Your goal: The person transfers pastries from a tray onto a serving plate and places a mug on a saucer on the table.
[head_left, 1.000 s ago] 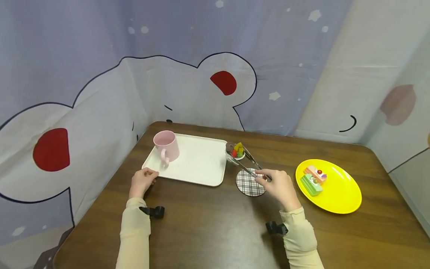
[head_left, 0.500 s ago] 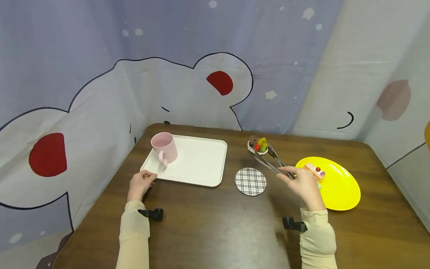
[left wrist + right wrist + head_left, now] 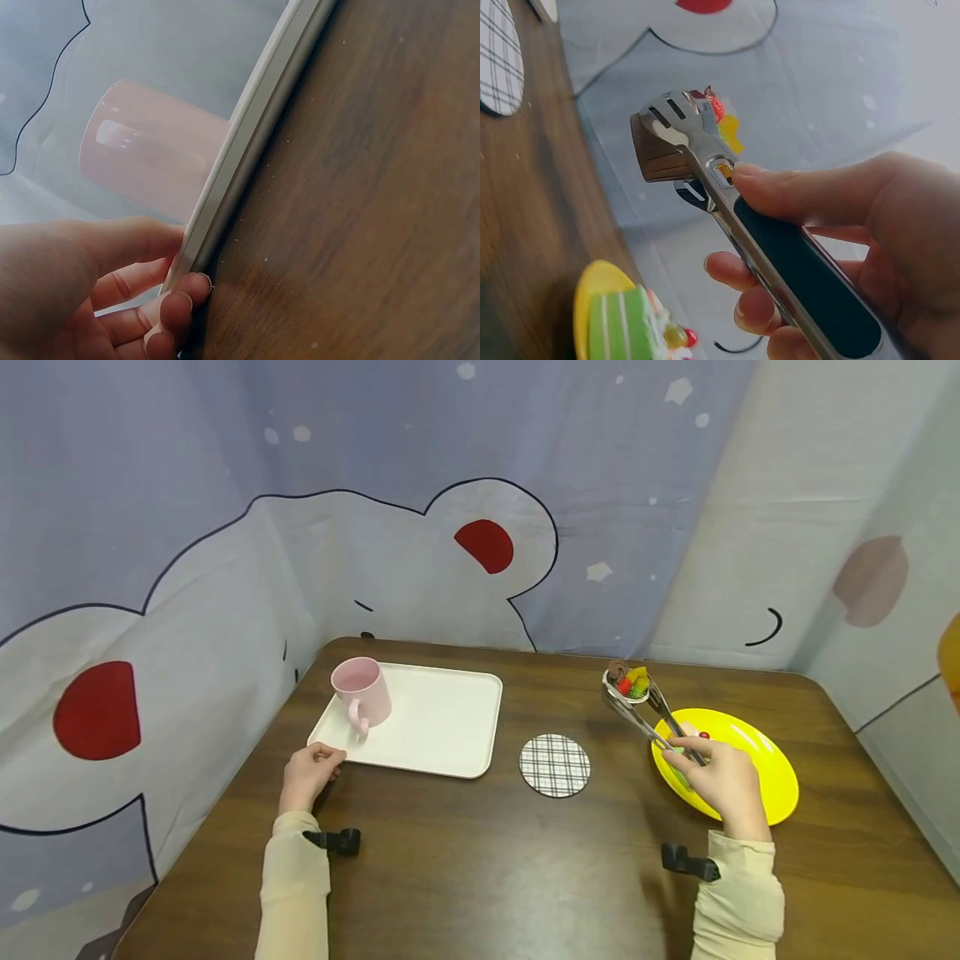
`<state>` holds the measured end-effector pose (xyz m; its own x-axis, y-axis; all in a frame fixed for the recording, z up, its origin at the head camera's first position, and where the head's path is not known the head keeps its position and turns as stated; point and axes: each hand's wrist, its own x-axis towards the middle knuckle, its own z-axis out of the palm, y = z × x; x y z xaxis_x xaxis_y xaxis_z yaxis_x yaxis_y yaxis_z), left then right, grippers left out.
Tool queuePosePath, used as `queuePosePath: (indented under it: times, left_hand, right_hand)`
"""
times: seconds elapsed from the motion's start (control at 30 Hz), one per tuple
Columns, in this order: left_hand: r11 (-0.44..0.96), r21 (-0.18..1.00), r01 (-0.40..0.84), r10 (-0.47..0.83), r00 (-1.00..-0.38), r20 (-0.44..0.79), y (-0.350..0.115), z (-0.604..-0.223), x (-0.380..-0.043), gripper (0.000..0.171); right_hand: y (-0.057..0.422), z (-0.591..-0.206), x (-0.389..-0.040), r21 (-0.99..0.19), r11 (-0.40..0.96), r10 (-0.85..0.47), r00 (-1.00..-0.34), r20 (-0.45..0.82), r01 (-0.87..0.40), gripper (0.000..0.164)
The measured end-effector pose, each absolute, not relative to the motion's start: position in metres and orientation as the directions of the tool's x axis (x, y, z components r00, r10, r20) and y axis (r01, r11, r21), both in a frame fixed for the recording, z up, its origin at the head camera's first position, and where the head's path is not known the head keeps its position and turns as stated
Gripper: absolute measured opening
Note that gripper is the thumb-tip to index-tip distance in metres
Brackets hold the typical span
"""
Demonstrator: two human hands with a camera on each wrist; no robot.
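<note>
My left hand (image 3: 309, 777) pinches the near left corner of a white rectangular tray (image 3: 442, 718), thumb on top and fingers curled under the rim in the left wrist view. On that tray stands a pink mug (image 3: 367, 693). My right hand (image 3: 723, 785) grips metal tongs (image 3: 761, 244) with dark green handle insets. Between the tongs' ends is a small dessert cup (image 3: 658, 154) topped with a chocolate swirl and fruit, raised above the table. Below the hand lies a yellow oval plate (image 3: 776, 785), holding a green cake slice (image 3: 619, 326) and a pink one, both partly hidden.
A round plaid coaster (image 3: 555, 766) lies on the wooden table (image 3: 510, 868) between tray and plate. A printed curtain (image 3: 600, 510) hangs behind the table's back edge and along both sides.
My right hand has carried the dessert cup in the tongs rightward, from beside the tray's right edge to near the yellow plate's far left edge. My left hand keeps its pinch on the tray.
</note>
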<state>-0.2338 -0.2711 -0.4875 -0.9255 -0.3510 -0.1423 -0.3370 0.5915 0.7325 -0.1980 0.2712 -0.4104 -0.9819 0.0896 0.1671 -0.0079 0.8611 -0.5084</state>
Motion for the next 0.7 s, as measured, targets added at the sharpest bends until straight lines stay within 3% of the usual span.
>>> queuePosePath:
  times: [0.7]
  left_hand:
    - [0.603,0.725,-0.334,-0.339,-0.929,-0.146,-0.273,-0.49,-0.235,0.032]
  right_hand:
    - [0.336,-0.415,-0.165,-0.525,0.826,0.33,-0.931,0.156,0.205,0.047]
